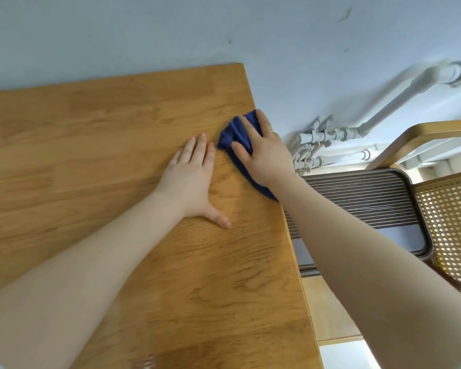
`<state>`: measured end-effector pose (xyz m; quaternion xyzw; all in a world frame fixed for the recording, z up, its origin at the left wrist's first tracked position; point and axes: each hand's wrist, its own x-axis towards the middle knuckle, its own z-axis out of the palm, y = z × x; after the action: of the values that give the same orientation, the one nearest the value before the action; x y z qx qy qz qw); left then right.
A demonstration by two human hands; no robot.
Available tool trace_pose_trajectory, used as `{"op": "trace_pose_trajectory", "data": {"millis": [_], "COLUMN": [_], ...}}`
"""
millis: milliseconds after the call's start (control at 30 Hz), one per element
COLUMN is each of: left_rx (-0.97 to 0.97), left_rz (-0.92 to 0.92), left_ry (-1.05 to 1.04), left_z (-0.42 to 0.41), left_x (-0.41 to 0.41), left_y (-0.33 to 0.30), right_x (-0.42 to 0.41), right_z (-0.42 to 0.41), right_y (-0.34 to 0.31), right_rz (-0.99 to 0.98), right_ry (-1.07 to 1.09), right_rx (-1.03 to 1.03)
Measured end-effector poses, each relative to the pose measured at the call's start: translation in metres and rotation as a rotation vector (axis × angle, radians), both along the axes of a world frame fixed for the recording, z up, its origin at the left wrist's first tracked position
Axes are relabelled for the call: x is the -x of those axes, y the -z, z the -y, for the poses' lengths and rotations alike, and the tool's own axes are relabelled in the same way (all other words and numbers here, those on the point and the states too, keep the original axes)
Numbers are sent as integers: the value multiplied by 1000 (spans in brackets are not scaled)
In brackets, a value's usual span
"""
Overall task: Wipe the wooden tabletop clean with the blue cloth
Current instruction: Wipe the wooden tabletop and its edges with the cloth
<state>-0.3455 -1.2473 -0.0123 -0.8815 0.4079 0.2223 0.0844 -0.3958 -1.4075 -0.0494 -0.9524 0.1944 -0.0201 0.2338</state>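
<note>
Cloth (236, 134) lies bunched at the tabletop's (117, 145) right edge, pinned flat under the right hand (264, 153), fingers spread, pressing rather than pinching. Its long axis runs along that edge. The left hand (192, 174) rests open just beside it; unwiped wood lies leftward.

The blue cloth (237, 137) is dark blue, soft and bunched into folds. It lies flat on the wooden bench (104, 145) at the bench's right edge, near the far right corner, its near end reaching that edge. The bench is warm honey-coloured wood with visible grain and plank joints, glossy towards the near side.
</note>
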Motion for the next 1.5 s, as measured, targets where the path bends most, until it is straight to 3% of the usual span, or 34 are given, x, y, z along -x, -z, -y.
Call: {"op": "trace_pose_trajectory", "data": {"millis": [267, 433, 567, 700, 833, 1133, 1400, 1500], "left_rx": [-8, 197, 118, 4, 55, 87, 61, 83], "left_rz": [-47, -34, 71, -27, -95, -132, -115, -71], "left_ry": [-31, -175, -194, -186, -203, -204, -225, -202], "left_z": [-1, 4, 23, 40, 44, 42, 42, 42], "left_x": [9, -18, -40, -51, -52, -63, -63, -68], "left_y": [-12, -20, -13, -8, -9, 0, -6, -11], "right_x": [78, -3, -79, -66, -23, -131, 44, 47], "right_z": [-23, 13, 43, 42, 35, 67, 7, 7], "right_y": [9, 7, 15, 18, 18, 16, 6, -6], "right_rz": [116, 122, 97, 109, 111, 140, 82, 69], "right_ry": [-60, -12, -66, -113, -156, -36, -121, -69], "right_rx": [-56, -174, -200, -244, -207, -330, -448, -503]}}
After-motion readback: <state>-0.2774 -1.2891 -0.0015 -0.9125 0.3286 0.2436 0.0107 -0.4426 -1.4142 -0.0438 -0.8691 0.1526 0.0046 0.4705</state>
